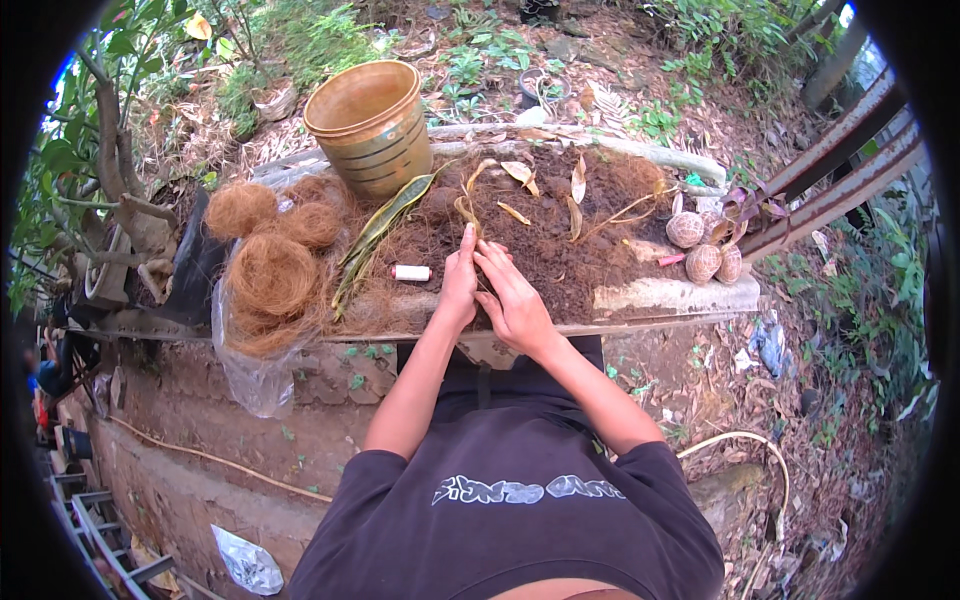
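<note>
My left hand [460, 278] and my right hand [516, 303] meet almost palm to palm over the near edge of the soil-covered slab. Their fingers are straight and close together, pointing away from me. Anything between the palms is hidden. A curled dry brown strip [467, 212] shows just beyond the left fingertips; whether it runs into the hands I cannot tell. Left of them lie a white spool of thread [411, 273] and long green-and-yellow leaves [385, 232]. Several dry leaves [520, 177] are scattered on the dark soil [560, 262] ahead.
Brown fibre balls [272, 276] rest on clear plastic [262, 385] at the left. Behind stands a tall ochre pot [368, 130]. Pale netted round objects [703, 262] sit at the right end, near purple leaves [748, 208] and rusty metal bars [840, 190].
</note>
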`<action>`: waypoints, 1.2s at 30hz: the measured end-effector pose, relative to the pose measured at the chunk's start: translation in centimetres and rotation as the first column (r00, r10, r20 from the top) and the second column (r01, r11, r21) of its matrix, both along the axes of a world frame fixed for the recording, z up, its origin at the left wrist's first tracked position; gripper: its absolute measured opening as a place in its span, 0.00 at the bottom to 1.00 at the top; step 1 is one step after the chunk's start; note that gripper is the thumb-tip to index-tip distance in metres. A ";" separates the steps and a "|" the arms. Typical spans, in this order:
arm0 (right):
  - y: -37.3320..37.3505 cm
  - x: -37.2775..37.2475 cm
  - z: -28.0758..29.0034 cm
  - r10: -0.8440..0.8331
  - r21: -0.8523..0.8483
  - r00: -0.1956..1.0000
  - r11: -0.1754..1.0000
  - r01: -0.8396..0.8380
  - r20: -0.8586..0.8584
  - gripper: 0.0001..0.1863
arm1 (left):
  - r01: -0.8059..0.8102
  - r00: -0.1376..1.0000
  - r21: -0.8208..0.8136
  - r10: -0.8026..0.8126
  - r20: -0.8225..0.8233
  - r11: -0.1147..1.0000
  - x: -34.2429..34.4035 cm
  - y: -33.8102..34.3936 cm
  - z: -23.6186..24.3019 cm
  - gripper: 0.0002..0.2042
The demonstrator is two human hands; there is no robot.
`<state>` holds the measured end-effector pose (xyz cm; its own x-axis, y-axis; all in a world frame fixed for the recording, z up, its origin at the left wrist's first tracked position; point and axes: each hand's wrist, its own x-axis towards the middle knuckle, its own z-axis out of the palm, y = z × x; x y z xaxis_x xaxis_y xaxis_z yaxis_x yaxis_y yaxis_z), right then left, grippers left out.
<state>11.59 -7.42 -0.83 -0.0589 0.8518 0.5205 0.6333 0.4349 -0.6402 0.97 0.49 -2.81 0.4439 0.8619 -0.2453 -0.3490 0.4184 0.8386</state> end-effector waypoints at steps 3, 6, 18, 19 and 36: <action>0.7 1.5 0.8 0.068 -0.119 0.995 0.990 -0.076 -0.076 0.23 | -0.109 0.991 -0.102 0.116 0.066 0.989 0.1 0.0 0.2 0.23; 0.6 2.2 1.1 0.089 -0.167 0.977 0.978 -0.123 -0.195 0.22 | -0.103 0.978 -0.125 0.123 0.167 0.987 0.2 0.1 -0.6 0.19; 0.8 2.0 -1.0 -0.105 0.044 0.983 0.994 0.100 0.154 0.22 | -0.087 0.991 -0.049 0.091 0.096 0.995 0.7 -0.1 -0.4 0.14; 1.0 2.0 -1.0 -0.071 0.022 0.994 0.997 0.069 0.088 0.21 | -0.082 0.989 -0.052 0.088 0.123 0.995 0.7 0.1 -0.5 0.13; 0.9 2.9 0.8 -0.197 -0.454 0.865 0.890 -0.039 -0.461 0.28 | -0.199 0.958 -0.001 0.194 0.212 0.980 0.0 2.3 1.6 0.14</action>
